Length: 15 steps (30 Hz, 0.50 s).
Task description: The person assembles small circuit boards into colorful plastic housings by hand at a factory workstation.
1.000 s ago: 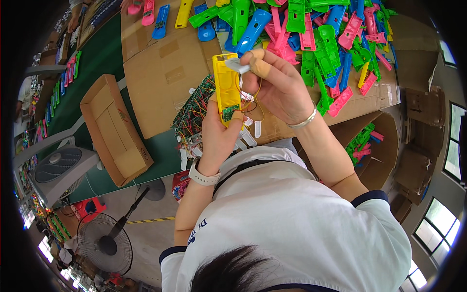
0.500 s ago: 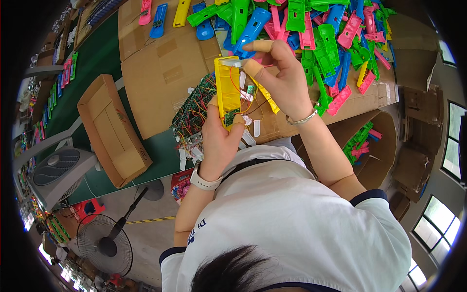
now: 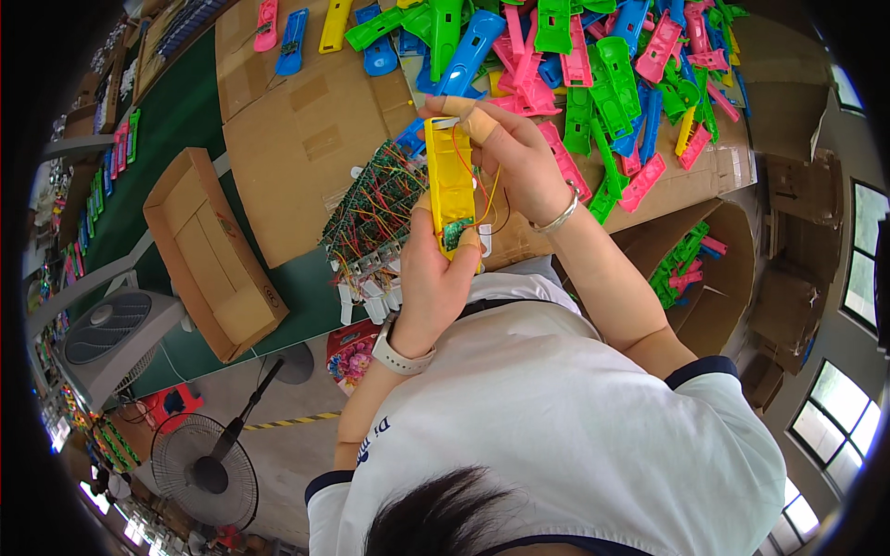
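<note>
A long yellow plastic shell (image 3: 451,176) stands on end in front of me, its hollow, ribbed side facing up. My left hand (image 3: 434,283) grips its lower end, the thumb beside a small green circuit board (image 3: 456,232) in the shell. Around the upper end, my right hand (image 3: 530,171) is closed, fingers and thumb against a small white piece (image 3: 446,123) at the tip. Thin red and yellow wires (image 3: 492,199) loop from the board past the right fingers. Left of the shell lies a pile of wired circuit boards (image 3: 375,199).
Green, pink, blue and yellow shells (image 3: 612,88) are heaped at the far right on cardboard (image 3: 306,130). An open cardboard box (image 3: 218,264) sits left. Another carton (image 3: 728,296) with shells stands right, below the table. Fans (image 3: 206,473) stand at lower left.
The shell has moved slightly right and turned its hollow side more toward view. My right hand has come down and left, closing on the upper end with the white piece now against the tip.
</note>
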Available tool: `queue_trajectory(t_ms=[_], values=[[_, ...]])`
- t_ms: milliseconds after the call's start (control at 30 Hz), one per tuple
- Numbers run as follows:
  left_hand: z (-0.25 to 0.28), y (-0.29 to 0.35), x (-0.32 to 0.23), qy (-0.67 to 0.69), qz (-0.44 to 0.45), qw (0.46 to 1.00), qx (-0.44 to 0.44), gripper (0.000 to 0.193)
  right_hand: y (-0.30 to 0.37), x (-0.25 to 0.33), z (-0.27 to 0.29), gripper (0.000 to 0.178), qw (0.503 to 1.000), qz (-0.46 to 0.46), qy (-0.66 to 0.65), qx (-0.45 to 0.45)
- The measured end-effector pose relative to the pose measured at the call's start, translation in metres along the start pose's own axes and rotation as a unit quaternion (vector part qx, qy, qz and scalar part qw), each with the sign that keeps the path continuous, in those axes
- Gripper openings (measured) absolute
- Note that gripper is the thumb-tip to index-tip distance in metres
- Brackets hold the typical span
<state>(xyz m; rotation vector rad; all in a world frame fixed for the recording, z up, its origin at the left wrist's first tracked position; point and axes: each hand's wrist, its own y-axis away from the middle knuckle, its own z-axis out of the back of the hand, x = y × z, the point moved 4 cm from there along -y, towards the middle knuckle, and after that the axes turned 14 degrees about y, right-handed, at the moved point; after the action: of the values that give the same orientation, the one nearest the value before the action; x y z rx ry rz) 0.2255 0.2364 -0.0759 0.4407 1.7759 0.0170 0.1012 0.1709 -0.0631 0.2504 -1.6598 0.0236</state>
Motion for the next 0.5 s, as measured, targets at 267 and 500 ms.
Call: queue_trajectory(t_ms=[267, 500], values=[[-0.011, -0.006, -0.001, 0.089, 0.043, 0.995, 0.022, 0.039, -0.002, -0.009, 0.013, 0.045, 0.998, -0.033, -0.024, -0.058], [0.030, -0.023, 0.000, -0.099, 0.038, 0.989, 0.101, 0.027, 0.014, -0.010, 0.012, 0.051, 0.980, -0.152, -0.120, 0.044]])
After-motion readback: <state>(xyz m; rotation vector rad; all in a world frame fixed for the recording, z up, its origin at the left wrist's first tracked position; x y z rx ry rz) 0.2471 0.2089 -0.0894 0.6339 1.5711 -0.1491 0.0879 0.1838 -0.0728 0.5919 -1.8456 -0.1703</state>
